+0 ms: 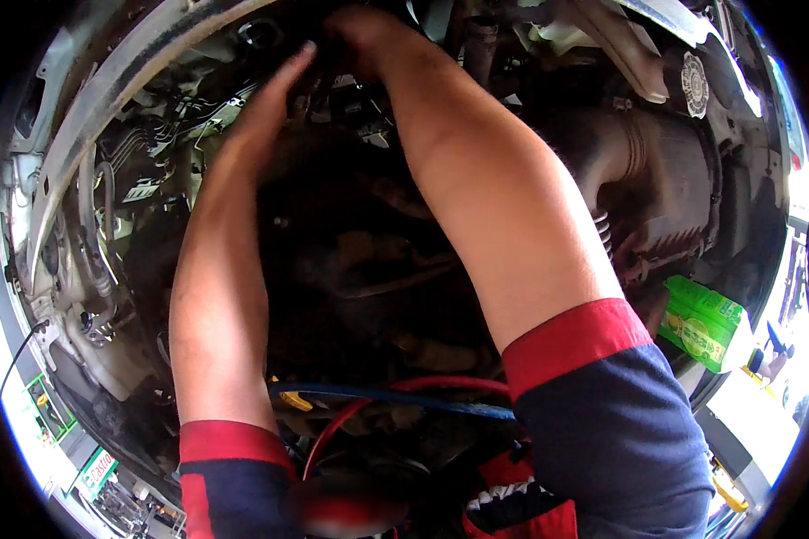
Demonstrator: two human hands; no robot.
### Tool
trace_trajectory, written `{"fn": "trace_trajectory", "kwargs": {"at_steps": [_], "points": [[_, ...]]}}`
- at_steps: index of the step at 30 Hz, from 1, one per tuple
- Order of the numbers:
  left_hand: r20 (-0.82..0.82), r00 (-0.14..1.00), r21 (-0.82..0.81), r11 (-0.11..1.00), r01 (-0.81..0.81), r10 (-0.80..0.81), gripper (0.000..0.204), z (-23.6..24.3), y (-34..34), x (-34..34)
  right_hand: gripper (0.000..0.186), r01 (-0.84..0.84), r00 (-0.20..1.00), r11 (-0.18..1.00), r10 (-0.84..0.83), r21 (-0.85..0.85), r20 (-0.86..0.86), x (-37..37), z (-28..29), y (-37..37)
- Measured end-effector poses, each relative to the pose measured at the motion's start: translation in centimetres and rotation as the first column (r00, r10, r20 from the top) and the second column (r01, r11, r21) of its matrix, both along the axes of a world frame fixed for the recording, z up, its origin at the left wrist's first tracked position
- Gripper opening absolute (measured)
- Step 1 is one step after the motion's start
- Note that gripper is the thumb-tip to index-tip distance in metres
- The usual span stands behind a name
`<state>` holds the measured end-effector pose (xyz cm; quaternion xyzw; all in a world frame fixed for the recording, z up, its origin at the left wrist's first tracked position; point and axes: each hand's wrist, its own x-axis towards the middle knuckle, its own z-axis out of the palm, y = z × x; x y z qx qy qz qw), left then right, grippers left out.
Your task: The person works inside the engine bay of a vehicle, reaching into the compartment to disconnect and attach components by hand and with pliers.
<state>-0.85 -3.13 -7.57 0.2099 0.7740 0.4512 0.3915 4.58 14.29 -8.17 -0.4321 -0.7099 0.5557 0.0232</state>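
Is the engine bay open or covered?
Open: the airbox shows uncovered, and the left hand and right hand are both inside the bay.

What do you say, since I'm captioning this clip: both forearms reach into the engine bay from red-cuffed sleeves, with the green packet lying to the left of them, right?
Not quite: the head view shows the green packet to the right of both forearms, not the left. Both do reach into the engine bay from red-cuffed sleeves.
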Motion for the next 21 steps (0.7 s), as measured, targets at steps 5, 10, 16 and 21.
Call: {"fn": "trace_trajectory", "kwargs": {"at_steps": [5,10,16,21], "points": [[-0.651,0.672,-0.122,0.923,0.365,-0.352,0.069,0.5,0.7,-2.2,0.044,0.027,0.983,0.993,-0.047,-0.116,-0.176,1.5,-0.9,0.6],[-0.365,0.906,-0.002,0.973,0.231,-0.216,0.049,1.8,-0.1,-0.9,0.045,0.112,0.829,0.875,-0.344,-0.471,-0.442,4.1,0.5,-1.4],[0.091,0.993,0.287,0.957,0.040,-0.069,0.041,3.3,-0.6,0.2,0.053,-0.278,0.576,0.467,-0.618,-0.839,-0.535,6.9,2.1,-4.8],[-0.331,0.943,0.280,0.950,0.137,-0.038,0.048,2.7,-0.1,-0.7,0.046,-0.150,0.409,0.742,-0.555,-0.653,-0.724,5.0,2.3,-6.8]]}}
